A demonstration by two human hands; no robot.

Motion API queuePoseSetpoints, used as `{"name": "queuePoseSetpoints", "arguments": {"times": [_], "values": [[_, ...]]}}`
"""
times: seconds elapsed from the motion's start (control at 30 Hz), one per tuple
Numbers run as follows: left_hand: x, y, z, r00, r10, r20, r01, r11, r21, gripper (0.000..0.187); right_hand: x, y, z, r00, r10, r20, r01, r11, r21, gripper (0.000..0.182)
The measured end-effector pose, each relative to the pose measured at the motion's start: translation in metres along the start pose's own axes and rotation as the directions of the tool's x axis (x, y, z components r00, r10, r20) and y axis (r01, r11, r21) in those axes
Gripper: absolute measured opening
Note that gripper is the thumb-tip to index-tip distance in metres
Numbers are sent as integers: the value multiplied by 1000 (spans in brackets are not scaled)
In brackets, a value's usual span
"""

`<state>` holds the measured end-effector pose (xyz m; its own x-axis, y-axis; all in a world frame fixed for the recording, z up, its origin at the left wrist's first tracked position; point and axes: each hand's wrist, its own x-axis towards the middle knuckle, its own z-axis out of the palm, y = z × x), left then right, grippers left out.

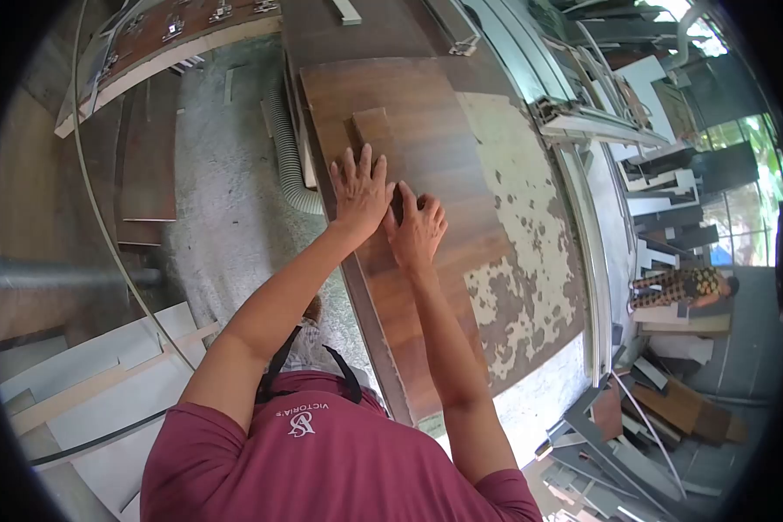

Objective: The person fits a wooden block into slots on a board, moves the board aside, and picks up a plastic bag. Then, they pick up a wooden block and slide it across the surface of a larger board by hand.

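A brown wood-grain panel (pixel 439 165) lies on the table beneath both of my hands. On it rests a small flat strip of similar wood (pixel 372 128). My left hand (pixel 361 193) lies palm down over this strip, fingers spread and stretched forward. Close beside it, my right hand (pixel 418 228) has its thumb and index finger on either side of the strip's dark near end; the other fingers are bent. Much of the strip is hidden under my hands.
The worn tabletop (pixel 531 235) shows patchy cream areas. A metal rail (pixel 593 287) runs along its right side. A ribbed grey hose (pixel 289 157) hangs at the left. Another person (pixel 683 287) stands at far right among stacked boards (pixel 705 409). Hinged panels (pixel 174 43) lie upper left.
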<state>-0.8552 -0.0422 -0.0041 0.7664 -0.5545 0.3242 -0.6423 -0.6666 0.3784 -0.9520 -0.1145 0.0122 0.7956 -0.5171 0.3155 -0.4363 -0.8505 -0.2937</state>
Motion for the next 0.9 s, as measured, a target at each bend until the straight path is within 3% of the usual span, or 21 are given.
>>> {"name": "queuePoseSetpoints", "arguments": {"times": [0.23, 0.43, 0.57, 0.63, 0.9], "values": [[97, -44, 14, 997, -78, -8, 78, 997, 25, 51, 103, -22, 52, 999, -22, -49, 22, 1000, -11, 47], [130, -52, 31, 999, -50, 3, 49, 973, 225, 50, 133, -24, 61, 996, 54, -64, -51, 997, 49, 45], [122, -42, 23, 998, -41, 51, 31, 982, 184, 50, 122, -20, 62, 980, 60, -192, -54, 998, 32, 40], [104, -33, 21, 996, -52, 74, 37, 981, 191, 50, 104, -16, 52, 991, 66, -112, -64, 998, 21, 40], [-35, 41, 12, 1000, 14, 25, -17, 989, 145, 51, -41, 20, -26, 988, 122, -90, -116, 991, 71, 49]]}}
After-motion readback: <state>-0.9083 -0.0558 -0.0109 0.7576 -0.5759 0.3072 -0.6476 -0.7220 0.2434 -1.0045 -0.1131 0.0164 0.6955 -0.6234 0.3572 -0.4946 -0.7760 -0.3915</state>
